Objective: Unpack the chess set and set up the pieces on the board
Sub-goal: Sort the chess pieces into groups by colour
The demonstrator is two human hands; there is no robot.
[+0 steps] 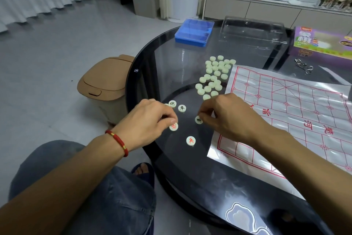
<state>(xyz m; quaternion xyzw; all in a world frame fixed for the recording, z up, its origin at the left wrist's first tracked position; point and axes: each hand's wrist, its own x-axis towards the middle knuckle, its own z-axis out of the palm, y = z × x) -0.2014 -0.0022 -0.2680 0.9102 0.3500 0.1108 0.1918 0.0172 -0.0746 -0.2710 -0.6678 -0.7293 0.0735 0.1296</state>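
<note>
On the dark glass round table [190, 173] lies a white sheet board with red grid lines [297, 116], at the right. A heap of several pale round pieces [215, 76], face down, sits left of the board's far corner. Nearer me, a few pieces lie face up: two with black characters [172, 103] [182, 108] and one with a red character [190, 140]. My left hand [148, 120] pinches a red-marked piece [174, 126] against the glass. My right hand [228, 118] holds a black-marked piece [198, 120] by its edge with the fingertips.
A blue plastic case [194, 32] and a clear plastic lid [251, 29] stand at the table's far side. A purple game box [322, 42] and metal ring puzzles [303, 66] lie at the far right. A tan lidded bin [104, 84] stands on the floor left of the table.
</note>
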